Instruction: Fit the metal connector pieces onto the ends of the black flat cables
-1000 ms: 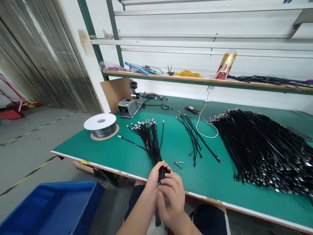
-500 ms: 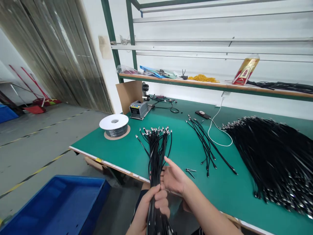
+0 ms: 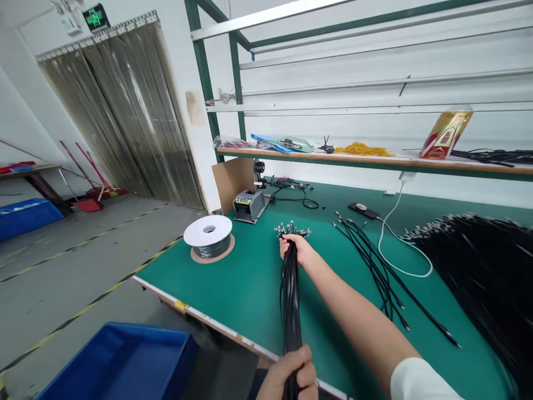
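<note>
A bundle of black cables (image 3: 291, 294) with metal connector ends runs away from me over the table's front edge. My left hand (image 3: 291, 373) is wrapped round its near part at the bottom of the view. Near the far end, just below the fanned-out metal tips, my right hand (image 3: 296, 245) is closed round the same bundle, its arm stretched over the green tabletop (image 3: 245, 289). Several loose black cables (image 3: 368, 255) lie to the right of my right hand. The bundle's nearest end is out of view.
A large pile of black cables (image 3: 478, 272) covers the right side. At left stand a white spool (image 3: 207, 230) and a grey tape dispenser (image 3: 249, 205). A black device (image 3: 363, 210) with a white cord lies behind. Below left is a blue bin (image 3: 125, 361).
My right hand, open beside the bundle before, has moved forward and closed round its far end. The bundle's tips are drawn closer together. The view has tilted up and shifted left.
</note>
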